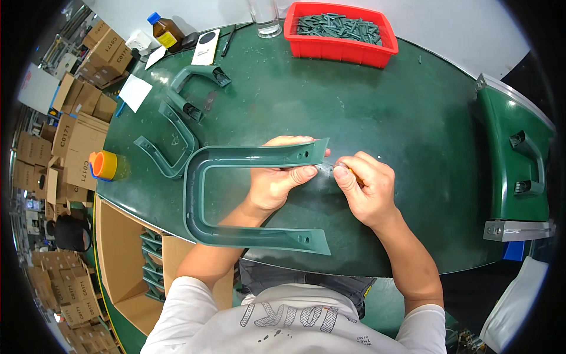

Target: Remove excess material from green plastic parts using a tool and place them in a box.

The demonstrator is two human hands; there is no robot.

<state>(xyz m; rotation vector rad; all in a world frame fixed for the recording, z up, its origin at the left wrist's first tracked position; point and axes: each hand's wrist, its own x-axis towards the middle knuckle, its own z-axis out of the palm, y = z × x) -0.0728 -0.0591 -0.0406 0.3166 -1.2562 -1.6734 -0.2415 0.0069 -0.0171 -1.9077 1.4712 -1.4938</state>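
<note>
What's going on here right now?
The person's left hand holds a green U-shaped part near one end. The right hand pinches a small tool, mostly hidden, close to that end; contact is unclear. A second part and a third lie to the left, and a red bin of green pieces stands farther back.

Bright light, soft sheen on the green tabletop [265, 106], strong fisheye bend toward black corners.

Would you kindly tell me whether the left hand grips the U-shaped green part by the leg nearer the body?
No, the left hand grips the U-shaped green part by its farther leg.
</note>
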